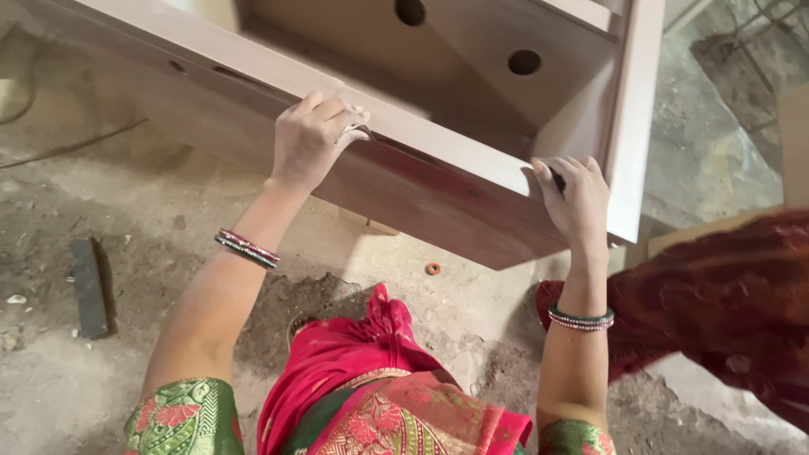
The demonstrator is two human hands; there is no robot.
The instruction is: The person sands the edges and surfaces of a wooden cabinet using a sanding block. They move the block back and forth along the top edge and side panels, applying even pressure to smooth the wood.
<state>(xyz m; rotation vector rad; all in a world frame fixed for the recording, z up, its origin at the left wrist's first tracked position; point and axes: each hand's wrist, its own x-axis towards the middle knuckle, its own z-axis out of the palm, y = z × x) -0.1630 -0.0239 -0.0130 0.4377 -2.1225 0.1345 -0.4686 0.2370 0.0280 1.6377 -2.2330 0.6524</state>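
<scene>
- Pink and red cloth with a gold pattern (379, 396) lies closest to the camera, worn by the person, with green patterned sleeves on both arms.
- Up from there, the left hand (313, 139) is curled shut over the top edge of a big brown wooden cabinet box (438, 198) that rests on the dusty grey floor (76, 388).
- A small pale scrap, maybe sandpaper, peeks out under the left fingers (345, 114); it is too small to be sure.
- Over at the corner of the same edge, the right hand (577, 202) is closed around a small dark thing (558, 179). I cannot tell what it is.
- Both wrists wear bangles.
- Inside the box there are two round holes (524, 61) in the panels.
- A little orange ring (432, 269) lies on the floor just below the box, and a dark flat bar (88, 286) lies well off to the left.
- Someone else's dark red sleeve (716, 295) is close by on the right.
- To do this well, I think the left hand should grip the edge firmly so the box cannot rock.
- The right hand should press gently and evenly at the corner, so the thin edge does not chip.
- It would be good to keep fingers away from the sharp corner.
</scene>
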